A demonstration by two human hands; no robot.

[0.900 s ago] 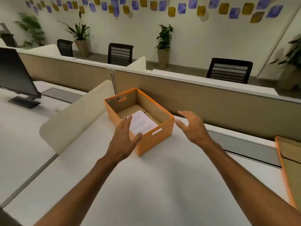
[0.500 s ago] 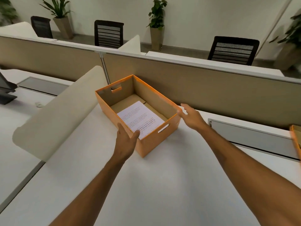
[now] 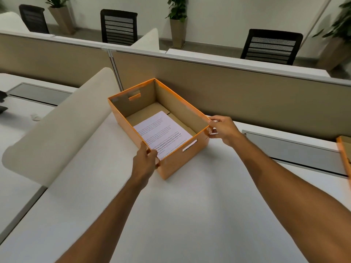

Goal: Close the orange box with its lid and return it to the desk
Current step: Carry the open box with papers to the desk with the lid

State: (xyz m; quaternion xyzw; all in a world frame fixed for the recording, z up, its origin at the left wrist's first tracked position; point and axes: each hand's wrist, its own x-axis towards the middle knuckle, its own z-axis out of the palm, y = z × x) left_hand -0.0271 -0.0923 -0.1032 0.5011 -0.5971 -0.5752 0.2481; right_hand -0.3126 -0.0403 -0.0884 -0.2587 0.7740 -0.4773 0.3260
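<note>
An open orange box [image 3: 176, 162] with brown cardboard inside stands on the white desk [image 3: 171, 215], turned at an angle. A printed white sheet [image 3: 161, 131] lies flat on its bottom. My left hand [image 3: 145, 160] grips the box's near left corner, thumb over the rim. My right hand [image 3: 222, 130] grips the near right corner, fingers on the rim. An orange lid [image 3: 344, 154] shows only as a strip at the right edge of the frame, on the desk.
A beige partition [image 3: 228, 88] runs behind the box. A cream rounded divider [image 3: 62, 126] stands to the left. A grey cable flap [image 3: 292, 149] lies at the desk's back right. Black chairs and potted plants stand beyond the partition.
Both hands moved forward from hovering near the box and closed on its near corners. The camera tilted down and closer; the monitor at left dropped out of view.
</note>
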